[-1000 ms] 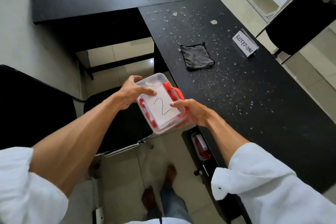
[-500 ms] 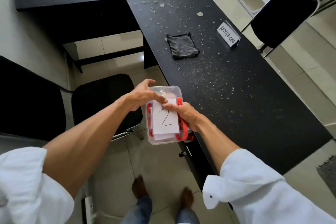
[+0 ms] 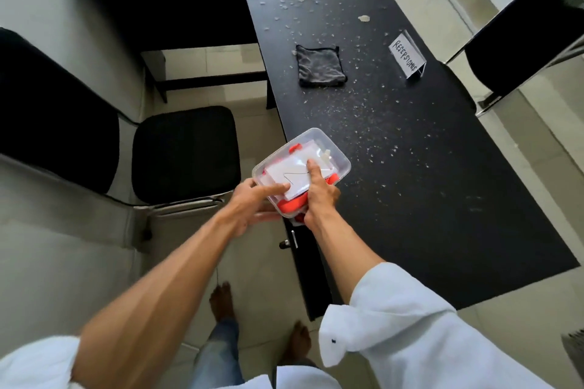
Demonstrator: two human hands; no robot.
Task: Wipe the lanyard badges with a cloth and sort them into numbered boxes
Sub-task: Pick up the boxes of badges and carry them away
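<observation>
My left hand (image 3: 249,202) and right hand (image 3: 319,196) grip the numbered box (image 3: 301,169) over the desk (image 3: 426,167) edge, fingers pinning its label flat.

The clear box (image 3: 335,155) was held in the air beside the desk a second ago; now its far end is over the near edge of the tabletop (image 3: 442,183), turned more slantwise. The right hand (image 3: 320,196) has moved onto the lid with its forefinger across the paper label (image 3: 292,178), and the left hand (image 3: 249,204) has slid to the near left corner.
</observation>
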